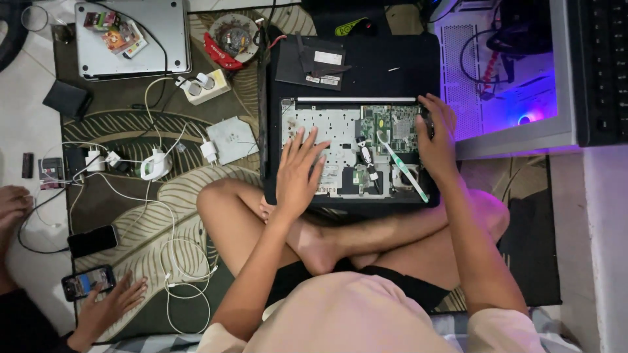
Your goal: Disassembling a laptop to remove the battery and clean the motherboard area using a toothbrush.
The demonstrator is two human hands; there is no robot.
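An opened laptop [350, 153] with its cover off lies on the floor in front of the person's crossed legs, its pale inner frame and green circuit board [392, 127] laid bare. A white toothbrush [402, 167] rests slantwise across the right part of the exposed insides, beside a small dark screwdriver-like tool [366, 157]. The left hand [297, 173] lies flat on the pale frame with fingers spread, released and grasping nothing. The right hand [437, 137] rests at the laptop's right edge with fingers curled around the rim; whether it clenches anything small cannot be told. A dark flat panel [314, 62] lies on the black surface just above the opened laptop.

To the left, on a leaf-patterned mat [131, 189], sit a white power strip [203, 85], chargers and tangled white cables [176, 261], and a closed silver laptop [131, 39] with small packets on it. A desktop computer case [517, 98] glowing purple stands to the right. At the lower left another person's hand [111, 304] touches a phone [88, 282], with a second dark phone [93, 240] near it
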